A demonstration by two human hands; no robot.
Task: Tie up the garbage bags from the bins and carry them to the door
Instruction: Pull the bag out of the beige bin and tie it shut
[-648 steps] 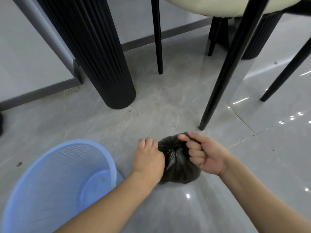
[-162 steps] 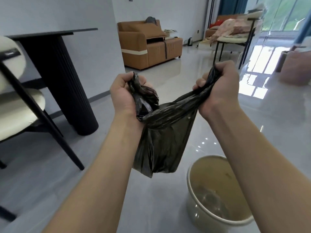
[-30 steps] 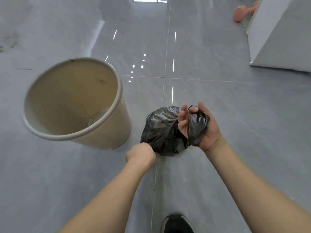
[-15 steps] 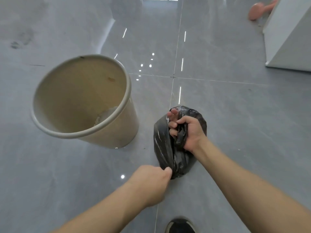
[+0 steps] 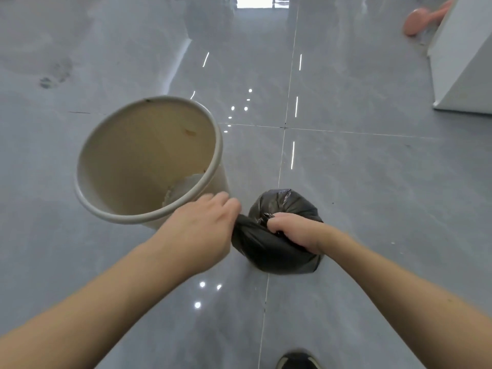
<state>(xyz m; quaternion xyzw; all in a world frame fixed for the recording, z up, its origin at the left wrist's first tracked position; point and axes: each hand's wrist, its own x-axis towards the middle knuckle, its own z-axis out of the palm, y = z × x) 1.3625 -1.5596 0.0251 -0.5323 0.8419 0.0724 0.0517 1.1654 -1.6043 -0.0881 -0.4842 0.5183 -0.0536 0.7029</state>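
Note:
A small black garbage bag sits bunched on the grey tiled floor, just right of a cream round bin. My left hand grips a twisted strand of the bag at its left side, fingers curled round the plastic. My right hand grips the gathered top of the bag from the right, fingers dug into the folds. The knot itself is hidden under my fingers. The bin has no bag in it, and a pale patch shows at its bottom.
A white cabinet corner stands at the upper right, with a pink object on the floor behind it. My dark shoe shows at the bottom edge. Glossy grey floor tiles stretch ahead.
The bag has come down onto the floor beside the bin. My left hand has moved up from below the bag to its left side and pulls a strand leftward.

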